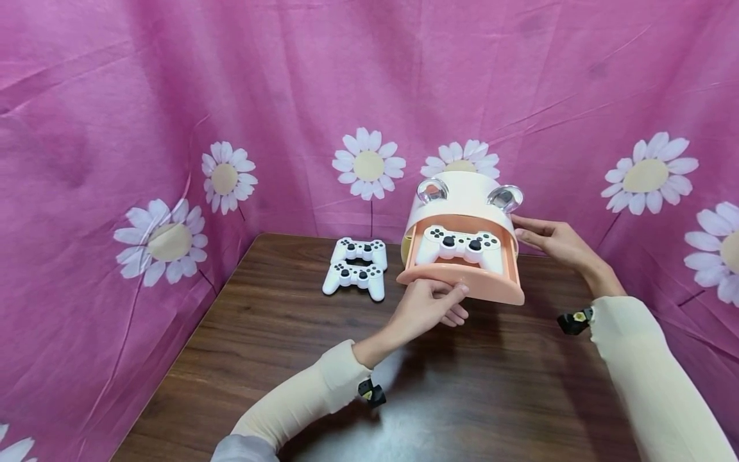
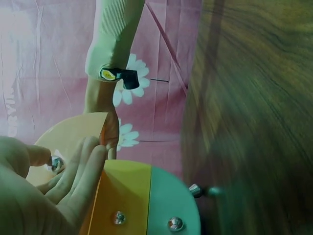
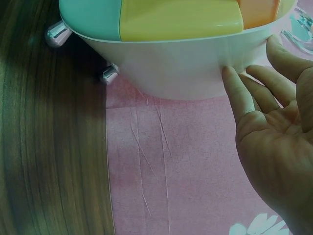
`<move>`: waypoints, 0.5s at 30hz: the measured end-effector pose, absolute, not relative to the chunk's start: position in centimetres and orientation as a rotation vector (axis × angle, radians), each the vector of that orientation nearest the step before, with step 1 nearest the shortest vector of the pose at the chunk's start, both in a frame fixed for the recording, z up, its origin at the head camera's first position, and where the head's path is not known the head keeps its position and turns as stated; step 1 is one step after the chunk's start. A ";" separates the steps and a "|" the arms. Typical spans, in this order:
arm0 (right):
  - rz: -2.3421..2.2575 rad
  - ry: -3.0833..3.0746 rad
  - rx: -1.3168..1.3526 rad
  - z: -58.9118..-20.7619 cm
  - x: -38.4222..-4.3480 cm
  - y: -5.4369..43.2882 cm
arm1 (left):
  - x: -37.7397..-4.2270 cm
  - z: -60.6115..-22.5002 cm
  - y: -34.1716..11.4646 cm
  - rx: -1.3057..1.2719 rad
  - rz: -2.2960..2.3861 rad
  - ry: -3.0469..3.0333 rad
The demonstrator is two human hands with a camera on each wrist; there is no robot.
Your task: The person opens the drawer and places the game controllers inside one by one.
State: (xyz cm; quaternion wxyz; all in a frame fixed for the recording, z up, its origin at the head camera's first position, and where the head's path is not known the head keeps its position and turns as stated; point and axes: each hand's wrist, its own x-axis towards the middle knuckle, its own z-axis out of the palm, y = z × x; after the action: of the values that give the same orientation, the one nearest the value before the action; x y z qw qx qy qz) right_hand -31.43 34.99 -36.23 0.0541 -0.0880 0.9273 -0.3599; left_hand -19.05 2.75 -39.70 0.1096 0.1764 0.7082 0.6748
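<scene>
A small rounded storage box (image 1: 467, 189) with two silvery ears stands toward the back of the table. Its top peach drawer (image 1: 491, 287) is pulled out and a white game controller (image 1: 462, 242) lies inside. With thumb and fingers, my left hand (image 1: 424, 307) pinches the silver knob (image 2: 56, 164) on that drawer's front. My right hand (image 1: 557, 245) touches the box's right side, its fingers nearly straight against the white wall (image 3: 176, 68). Below the peach drawer, the left wrist view shows a yellow drawer (image 2: 127, 188) and a green drawer (image 2: 171, 205), both pushed in, each with a silver knob.
Left of the box, two more white controllers lie on the wooden table (image 1: 277, 333): a rear controller (image 1: 359, 250) and a front controller (image 1: 355, 276), close together. A pink curtain (image 1: 300, 96) with daisies hangs behind and at both sides. Short silver feet (image 3: 109, 73) hold the box up.
</scene>
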 end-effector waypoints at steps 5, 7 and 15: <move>-1.080 2.825 -0.262 -36.2 -31.4 35.0 | -18.7 -40.2 3.2 0.454 2.075 2.077; -1.084 2.820 -0.260 -36.2 -31.3 35.0 | -18.6 -40.3 3.4 0.440 2.106 2.065; -1.124 2.789 -0.259 -36.3 -31.5 35.1 | -18.9 -40.4 4.0 0.438 2.146 2.124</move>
State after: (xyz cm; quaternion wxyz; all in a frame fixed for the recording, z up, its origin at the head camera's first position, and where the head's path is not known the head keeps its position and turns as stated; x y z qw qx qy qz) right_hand -31.49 35.09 -36.30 0.0619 -0.0855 0.9223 -0.3719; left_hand -18.86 3.96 -40.37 0.0453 0.1434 0.6954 0.7027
